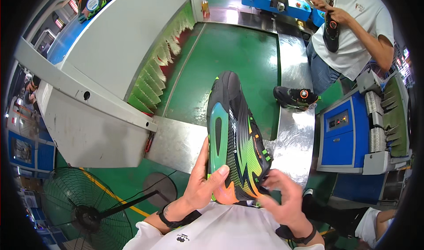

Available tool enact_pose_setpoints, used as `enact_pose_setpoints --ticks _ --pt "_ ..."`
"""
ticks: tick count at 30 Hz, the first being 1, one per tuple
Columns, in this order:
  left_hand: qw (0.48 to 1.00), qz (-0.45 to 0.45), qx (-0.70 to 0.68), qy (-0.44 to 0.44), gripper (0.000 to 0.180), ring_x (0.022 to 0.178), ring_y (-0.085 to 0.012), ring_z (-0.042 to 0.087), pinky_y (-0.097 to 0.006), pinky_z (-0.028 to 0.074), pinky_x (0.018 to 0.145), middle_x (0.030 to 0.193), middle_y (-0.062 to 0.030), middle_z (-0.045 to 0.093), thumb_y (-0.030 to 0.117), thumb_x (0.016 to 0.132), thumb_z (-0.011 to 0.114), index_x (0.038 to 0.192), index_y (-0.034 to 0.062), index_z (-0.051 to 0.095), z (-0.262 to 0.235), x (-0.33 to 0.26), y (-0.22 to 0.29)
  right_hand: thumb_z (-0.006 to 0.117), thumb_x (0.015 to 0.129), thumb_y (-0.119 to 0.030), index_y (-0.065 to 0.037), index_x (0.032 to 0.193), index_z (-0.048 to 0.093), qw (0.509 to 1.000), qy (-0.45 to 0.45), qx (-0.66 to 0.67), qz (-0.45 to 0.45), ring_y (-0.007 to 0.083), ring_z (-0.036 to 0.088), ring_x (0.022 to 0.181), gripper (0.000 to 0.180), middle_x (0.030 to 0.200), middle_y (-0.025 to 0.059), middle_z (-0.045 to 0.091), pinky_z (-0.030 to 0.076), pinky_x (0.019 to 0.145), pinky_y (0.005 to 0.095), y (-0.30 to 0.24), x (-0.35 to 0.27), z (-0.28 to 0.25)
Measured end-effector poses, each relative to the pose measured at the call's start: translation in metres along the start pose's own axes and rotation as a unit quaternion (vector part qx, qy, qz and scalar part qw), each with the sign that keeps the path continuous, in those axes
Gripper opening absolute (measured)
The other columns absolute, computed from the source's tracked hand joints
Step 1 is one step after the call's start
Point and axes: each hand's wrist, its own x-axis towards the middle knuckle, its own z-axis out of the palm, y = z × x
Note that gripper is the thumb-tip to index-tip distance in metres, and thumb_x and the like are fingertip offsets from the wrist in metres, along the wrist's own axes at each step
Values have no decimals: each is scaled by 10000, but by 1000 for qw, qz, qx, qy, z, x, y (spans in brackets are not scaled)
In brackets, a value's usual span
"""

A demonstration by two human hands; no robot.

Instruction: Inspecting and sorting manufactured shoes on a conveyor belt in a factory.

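A black-and-green shoe (pixel 234 139) at the frame's centre, clamped in the left grip (pixel 203 189) – best held steady there so the right grip (pixel 285 201), fingers parted near the heel, can move freely.

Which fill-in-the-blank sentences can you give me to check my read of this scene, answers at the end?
1. The left grip holds a shoe whose toe points toward the picture's ____ edge.
2. The fan stands in the picture's lower ____ corner.
3. The cabinet at right has a mainly ____ front.
4. The T-shirt at upper right is mainly ____.

Missing words: top; left; blue; white.
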Motion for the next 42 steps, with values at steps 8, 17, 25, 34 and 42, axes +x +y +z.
enact_pose_setpoints --ticks 8,17,25,34,42 --pt "995 70 64 -27 757 1358 -259 325 -355 245 1115 1478 -209 290 160 945 538 1469 -117 66 12 2 15 823 723 -107 3 943 642 989 -83 -116 -40 124 629 894 304 874 77 686 494 820 271 -2 2 15" --pt "988 35 106 -105 776 1407 -351 226 -404 177 1142 1511 -267 182 312 966 462 1468 -110 46 3 5 12 745 812 -61 -2 1192 569 938 -191 236 169 122 604 954 423 1087 58 648 503 813 288 4 5 17" --pt "931 143 287 -174 1016 1422 -476 131 -477 191 1130 1491 -381 100 268 759 722 1468 -89 88 -12 -7 25 755 802 -56 3 1276 510 929 -173 282 165 148 572 1089 537 1191 91 625 471 940 324 5 -9 23" --pt "927 186 300 -124 982 1407 -452 216 -459 210 1128 1497 -353 160 265 761 718 1483 -62 138 -4 -18 28 783 784 -95 10 1210 570 964 -190 174 60 154 623 1004 488 1149 86 649 498 889 317 -4 1 21" --pt "966 116 222 -72 869 1374 -489 260 -491 246 1107 1464 -381 206 233 798 679 1438 -123 211 -1 -29 7 728 837 -85 -15 1071 675 953 -225 155 129 191 626 981 250 1081 80 667 480 871 307 -7 2 22"
